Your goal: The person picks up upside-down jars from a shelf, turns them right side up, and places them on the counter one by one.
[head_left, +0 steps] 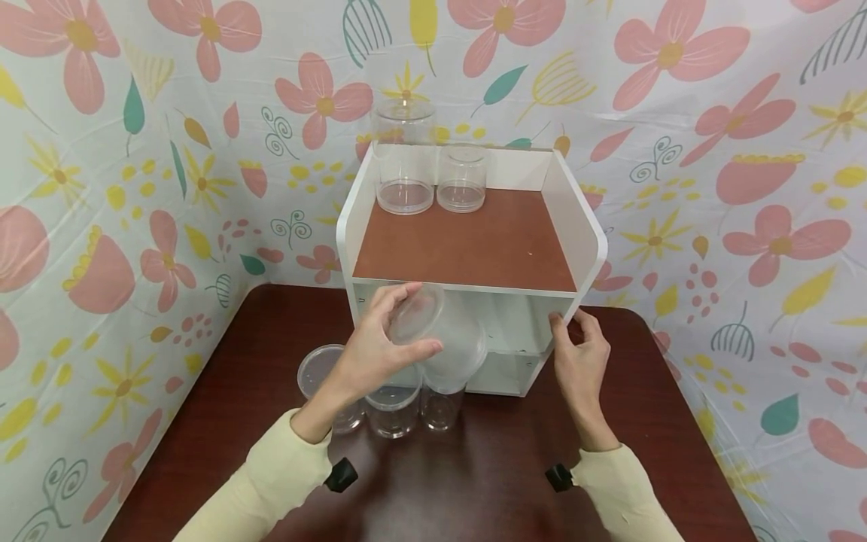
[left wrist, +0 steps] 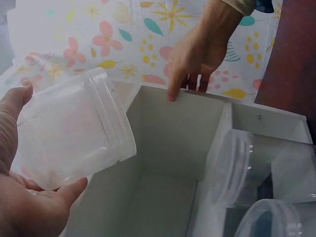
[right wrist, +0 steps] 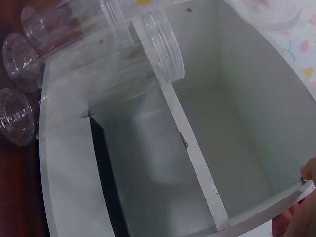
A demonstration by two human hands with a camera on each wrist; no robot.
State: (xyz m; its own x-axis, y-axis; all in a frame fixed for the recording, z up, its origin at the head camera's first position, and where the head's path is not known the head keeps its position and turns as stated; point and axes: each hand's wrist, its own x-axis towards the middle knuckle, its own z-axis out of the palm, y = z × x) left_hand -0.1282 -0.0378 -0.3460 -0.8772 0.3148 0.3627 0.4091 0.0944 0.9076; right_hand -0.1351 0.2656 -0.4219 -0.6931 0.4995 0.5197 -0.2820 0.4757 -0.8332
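Note:
My left hand (head_left: 371, 342) holds a clear plastic jar (left wrist: 74, 128) on its side, thumb and fingers spread round its body. The jar is tilted in front of the open front of a white shelf unit (head_left: 345, 248). At the unit's right edge, my right hand (head_left: 584, 365) grips the side panel (left wrist: 182, 133), with the thumb on the inside and the other fingers outside. Below the held jar, several clear jars stand on the table, among them a front jar (head_left: 393, 418) and a smaller-looking jar (head_left: 440, 410) beside it.
On the unit's brown top (head_left: 467, 248) stand a tall clear jar (head_left: 405, 169) and a shorter one (head_left: 462, 181). A horizontal divider (right wrist: 190, 148) splits the unit's inside. The dark wooden table (head_left: 501, 482) backs onto a flowered cloth (head_left: 677, 150).

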